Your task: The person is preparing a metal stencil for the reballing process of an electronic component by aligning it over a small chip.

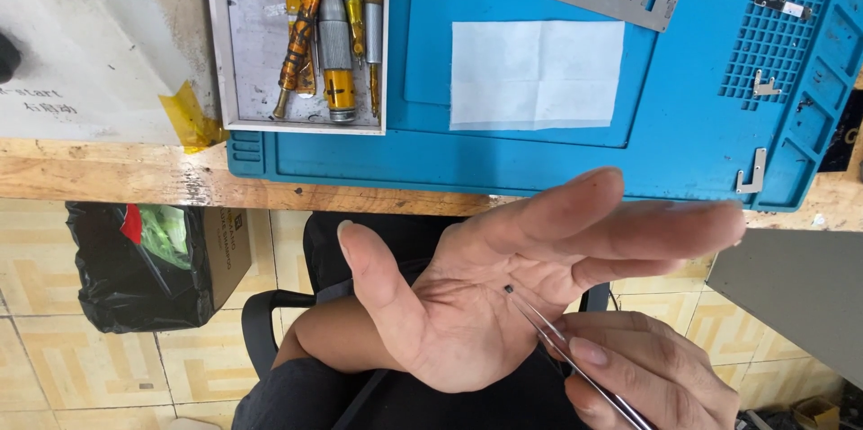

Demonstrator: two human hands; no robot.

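Right hand [643, 372] pinching tweezers [562, 345]; left hand [503, 286] open, palm up; blue mat [539, 156], tiled floor [54, 358].

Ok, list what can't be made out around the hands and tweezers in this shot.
Head view only:
- Tiny dark part at the tweezers' tip on the left hand: too small to identify.
- Tweezers' rear end: cut off by the bottom edge.
- Right hand: partly cut off by the bottom edge.

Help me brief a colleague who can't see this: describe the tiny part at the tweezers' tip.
Find the open left hand held palm-up below the blue mat. The right hand brings thin metal tweezers to its palm. At their tip sits a tiny dark part, the only dark speck on the palm.
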